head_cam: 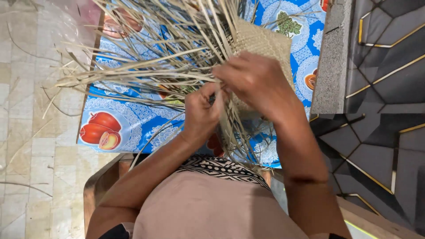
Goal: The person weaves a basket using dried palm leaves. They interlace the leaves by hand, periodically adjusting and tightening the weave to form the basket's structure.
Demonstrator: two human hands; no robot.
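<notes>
- Left hand (201, 110) – fingers curled shut, pinching a few dry straw strips (146, 66) near the lower left edge of the woven mat (265, 44). Grip is tight; thumb tip points up toward the other hand.
- Right hand (254, 79) – lies over the lower part of the woven mat, fingers bent down into the strips. Grip looks closed on the strands, but exactly which strands it has cannot be told, since the back of the hand hides the fingertips.
- Both hands nearly touching, left just below and left of right.
- Woven mat – pale tan, tight checker weave, finished patch sits up and right of the hands, partly under the right hand.
- Loose strips fan out from the mat to the left and top, long and thin; more hang down between the wrists toward the person's lap.
- All of it rests above a desk with a blue tablecloth (133, 128) printed with white lace patterns and red fruit.
- Right of the desk: a grey concrete ledge (332, 57), then a dark panel wall (389, 110) with gold lines.
- Left: beige tiled floor (31, 146) with a few stray strips on it.
- Bottom of view: the person's tan top and a black-and-white patterned band at the waist.
</notes>
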